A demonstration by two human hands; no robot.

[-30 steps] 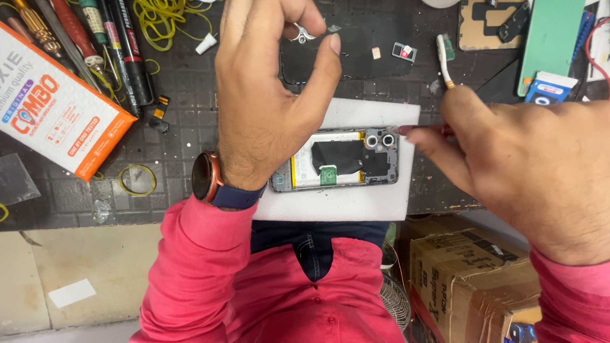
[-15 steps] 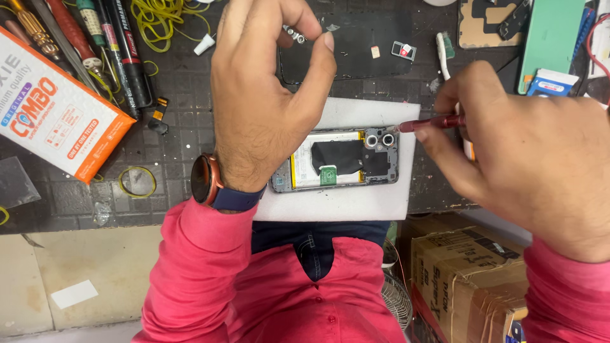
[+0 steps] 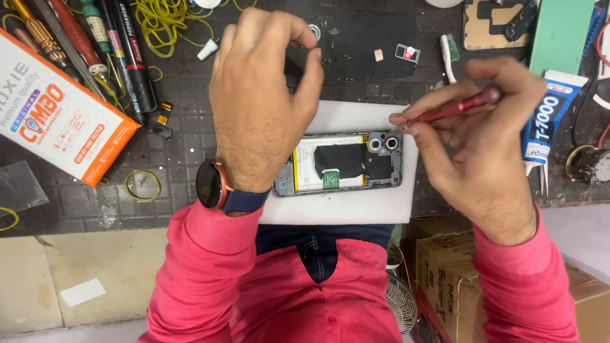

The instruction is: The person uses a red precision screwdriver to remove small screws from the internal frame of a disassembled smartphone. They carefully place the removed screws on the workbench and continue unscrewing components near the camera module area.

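Pinching a red screwdriver [image 3: 454, 109] between thumb and fingertips, my right hand [image 3: 486, 143] hangs over the right end of the white foam pad [image 3: 343, 206], the tool's tip pointing down-left toward the top corner of the opened phone [image 3: 343, 164], just beside its two round camera lenses [image 3: 383, 143]. Whether the tip touches the frame I cannot tell.

My left hand [image 3: 260, 105] reaches past the phone, covering its left end; the fingers curl down with thumb and forefinger close together over the dark mat [image 3: 356, 44] where tiny screws [image 3: 333, 52] lie scattered. Whether anything sits between those fingertips is hidden from me. A round watch [image 3: 211, 184] sits on that wrist above my pink sleeve [image 3: 203, 267].

The phone lies flat on the pad, back off, with a pale battery and a black patch showing inside.

Farther out on the dark grid-patterned bench [image 3: 184, 171]: an orange and white box [image 3: 57, 117] at the left, markers and screwdrivers [image 3: 108, 44] above it, yellow rubber bands [image 3: 162, 19], a white toothbrush [image 3: 448, 57], and a glue tube [image 3: 546, 117] near my right knuckles. Cardboard boxes [image 3: 445, 267] stand below the bench edge.
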